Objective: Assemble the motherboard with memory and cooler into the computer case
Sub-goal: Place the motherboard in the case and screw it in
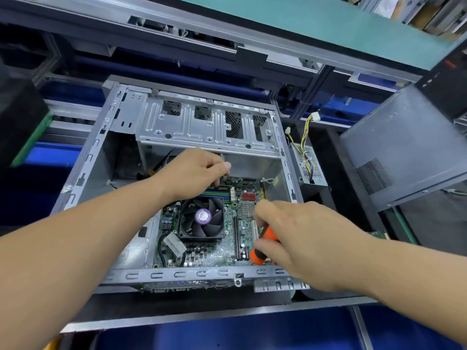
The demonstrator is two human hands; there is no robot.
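Fastening board into case: right hand gripping screwdriver, left hand pinching near memory, hold unclear; next, seat tip squarely.

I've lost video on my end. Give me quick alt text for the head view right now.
A motherboard with its cooler fan lies inside an open metal computer case. The right hand holds an orange screwdriver over the board's right side, while the left hand reaches to the board's far edge near the memory slots.
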